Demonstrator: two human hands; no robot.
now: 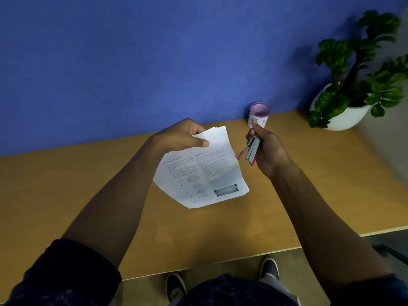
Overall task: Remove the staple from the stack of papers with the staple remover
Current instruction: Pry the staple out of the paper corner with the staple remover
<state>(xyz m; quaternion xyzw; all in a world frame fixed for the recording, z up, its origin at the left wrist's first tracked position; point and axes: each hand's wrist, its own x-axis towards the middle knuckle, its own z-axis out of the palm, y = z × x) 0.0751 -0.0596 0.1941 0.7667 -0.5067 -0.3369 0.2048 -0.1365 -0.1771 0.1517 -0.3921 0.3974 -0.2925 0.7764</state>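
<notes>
My left hand (184, 135) pinches the far left corner of a stack of printed papers (205, 173), holding it tilted above the wooden table (88, 195). A small dark staple mark (213, 139) shows near the top of the sheet, just right of my thumb. My right hand (267, 149) is closed around a pink and grey staple remover (250, 151), a little to the right of the stack's upper right edge and apart from it. The tool's pink tips point down and left toward the paper.
A small white cup with a pink rim (260, 114) stands against the blue wall (154, 62), just behind my right hand. A potted green plant in a white bowl (344, 111) sits at the table's far right. The table's front edge runs close to my feet.
</notes>
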